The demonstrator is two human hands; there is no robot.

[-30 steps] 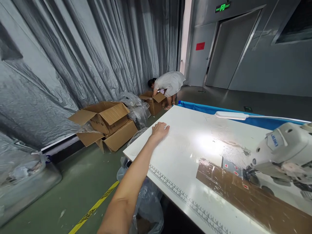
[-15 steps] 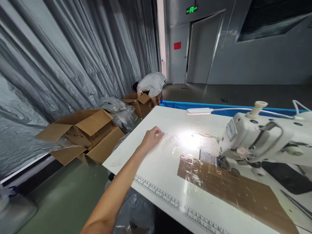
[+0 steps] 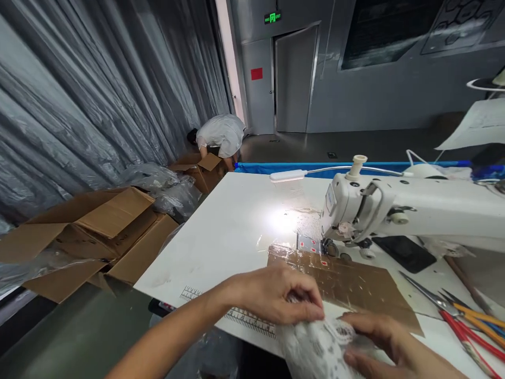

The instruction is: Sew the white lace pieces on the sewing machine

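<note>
L hand pinching white lace at worktable near edge, R hand holding its R side, fingers & thumb slightly apart w/ lace btwn (lower part blurred, prob. overhanging edge). Brown sheet just beyond hands, by sewing mach.; scissors farther R.

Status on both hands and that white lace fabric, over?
Left hand pinching white patterned lace fabric. Right hand touching its right side. Flat brown sheet between fabric and white sewing machine.
</note>
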